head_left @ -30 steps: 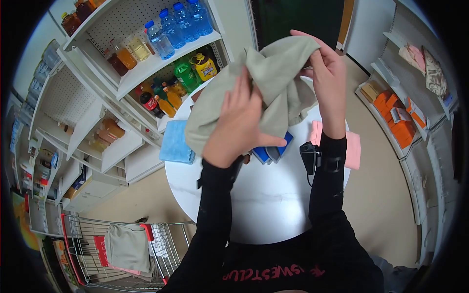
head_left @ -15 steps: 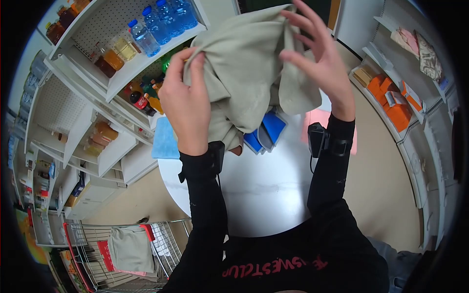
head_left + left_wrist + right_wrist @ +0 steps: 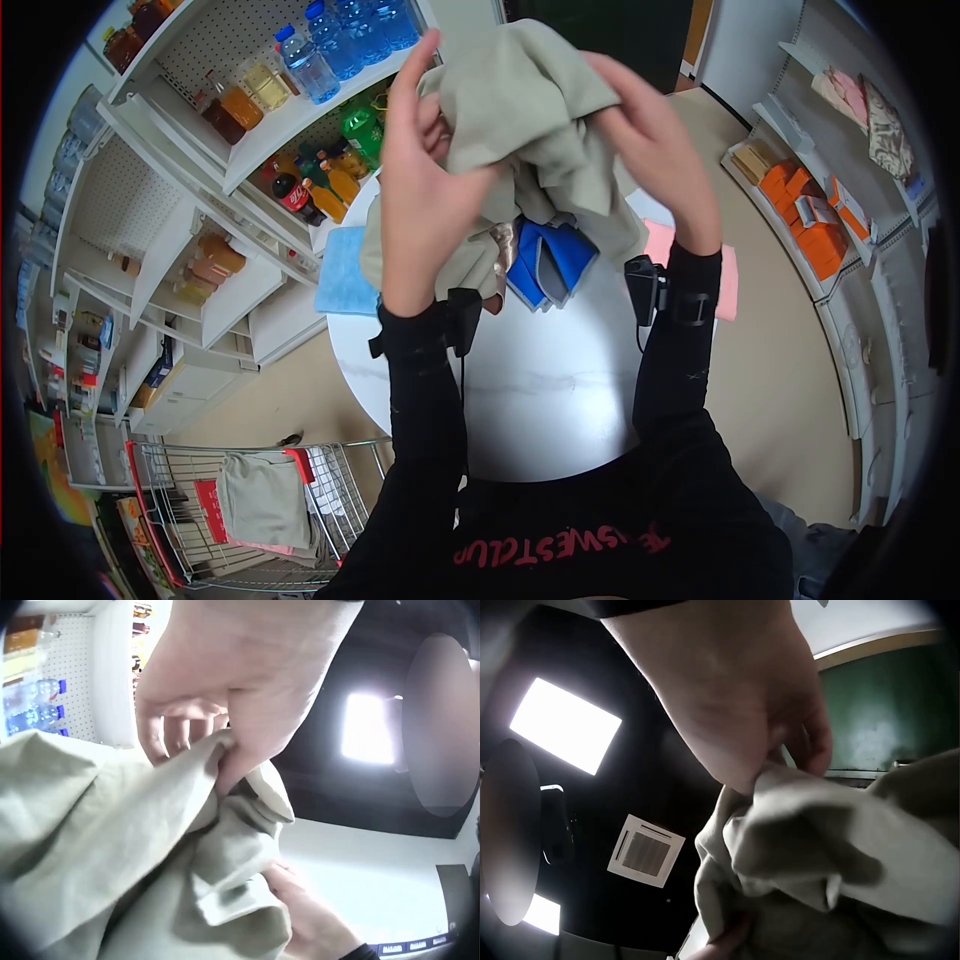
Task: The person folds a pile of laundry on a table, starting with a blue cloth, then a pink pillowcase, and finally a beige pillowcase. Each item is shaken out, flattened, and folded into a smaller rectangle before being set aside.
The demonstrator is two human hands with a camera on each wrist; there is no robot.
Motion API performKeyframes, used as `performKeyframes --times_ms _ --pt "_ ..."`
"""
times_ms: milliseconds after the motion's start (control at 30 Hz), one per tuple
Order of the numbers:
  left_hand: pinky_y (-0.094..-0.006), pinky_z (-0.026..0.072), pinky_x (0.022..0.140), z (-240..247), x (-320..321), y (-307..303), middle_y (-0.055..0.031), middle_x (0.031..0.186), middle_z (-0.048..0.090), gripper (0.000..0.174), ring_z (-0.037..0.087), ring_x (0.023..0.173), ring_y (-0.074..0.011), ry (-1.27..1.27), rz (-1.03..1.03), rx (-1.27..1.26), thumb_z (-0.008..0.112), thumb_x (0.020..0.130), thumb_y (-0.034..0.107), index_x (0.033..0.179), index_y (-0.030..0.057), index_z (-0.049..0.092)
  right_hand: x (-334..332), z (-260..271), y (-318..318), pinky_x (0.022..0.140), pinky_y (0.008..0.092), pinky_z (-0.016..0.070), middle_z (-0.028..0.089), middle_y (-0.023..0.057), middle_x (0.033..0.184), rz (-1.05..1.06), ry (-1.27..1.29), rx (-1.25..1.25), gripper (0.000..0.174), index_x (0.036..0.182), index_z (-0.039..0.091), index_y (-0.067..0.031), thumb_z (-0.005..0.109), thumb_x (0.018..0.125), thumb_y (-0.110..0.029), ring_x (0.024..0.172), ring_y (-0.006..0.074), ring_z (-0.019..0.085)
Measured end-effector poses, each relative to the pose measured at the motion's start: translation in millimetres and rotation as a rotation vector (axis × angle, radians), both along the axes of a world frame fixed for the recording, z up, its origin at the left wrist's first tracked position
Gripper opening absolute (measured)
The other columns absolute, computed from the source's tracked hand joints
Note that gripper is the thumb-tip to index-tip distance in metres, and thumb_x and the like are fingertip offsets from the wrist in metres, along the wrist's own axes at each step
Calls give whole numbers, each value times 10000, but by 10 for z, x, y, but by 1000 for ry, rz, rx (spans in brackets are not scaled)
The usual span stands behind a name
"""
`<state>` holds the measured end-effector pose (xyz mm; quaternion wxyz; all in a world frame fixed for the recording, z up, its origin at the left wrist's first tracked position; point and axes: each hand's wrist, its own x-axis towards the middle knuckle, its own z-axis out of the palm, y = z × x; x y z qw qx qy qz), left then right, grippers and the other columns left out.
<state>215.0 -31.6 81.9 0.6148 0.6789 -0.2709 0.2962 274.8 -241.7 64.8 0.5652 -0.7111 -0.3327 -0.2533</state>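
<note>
A crumpled grey-green cloth [image 3: 520,95] is held up between both hands over the round white table [image 3: 550,400]. The left hand [image 3: 425,190] grips its left side; in the left wrist view the thumb of that hand [image 3: 240,682] presses into a fold, fingers curled behind. The right hand [image 3: 665,150] pinches the cloth's right side, and the right wrist view shows that hand [image 3: 735,697] with thumb and fingers on a bunched edge. Beneath the cloth lie a blue and grey folded item [image 3: 552,262] and a shiny brownish fabric [image 3: 504,250], both partly hidden.
A light blue folded cloth [image 3: 347,272] lies at the table's left, a pink one [image 3: 722,280] at its right. Shelves with bottles [image 3: 308,68] stand at the left, shelves with orange packages [image 3: 812,235] at the right. A shopping cart [image 3: 165,500] holds folded cloth [image 3: 262,500].
The cloth has gone from spread wide to bunched. The left hand has shifted from the cloth's upper left edge, its fingers now pointing up; the right hand has moved slightly lower and closed on the cloth.
</note>
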Motion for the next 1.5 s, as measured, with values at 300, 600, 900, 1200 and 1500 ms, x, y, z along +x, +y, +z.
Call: performKeyframes --times_ms 300,600,900,1200,1500 --pt "-299 505 995 -28 150 398 -86 1116 748 519 682 1035 -151 -238 483 -77 660 884 -52 1396 19 610 -117 178 -519 842 227 497 726 8 1051 -522 -143 -179 303 1308 687 7 607 1076 -170 942 65 630" --pt "-296 474 1010 -94 73 348 -112 1216 705 426 631 1089 -179 110 252 -27 491 974 20 1389 -2 587 -197 191 -444 882 248 483 699 26 1178 -349 146 173 422 1391 635 -11 671 1055 -264 982 99 665" --pt "-351 397 1165 -117 -89 -242 -141 1558 496 666 485 1423 -241 -37 -334 -76 684 988 143 1581 5 413 -25 -73 -280 1072 346 478 595 94 1436 207 423 -353 701 1570 415 -31 731 983 -248 1279 214 599" --pt "-366 436 1130 -156 0 -55 -213 1519 515 839 522 1383 -257 -119 4 506 835 882 231 1579 22 419 -1 -163 -425 1155 440 469 451 143 1610 65 -14 468 725 1602 358 -35 706 1012 -271 1429 269 516" --pt "-328 549 746 43 -2 197 -75 1065 739 238 696 843 -166 -111 397 39 625 1033 142 1249 71 695 -440 298 -310 949 334 545 666 105 1282 -216 -65 769 469 1400 558 -9 665 1033 -280 1088 215 660"
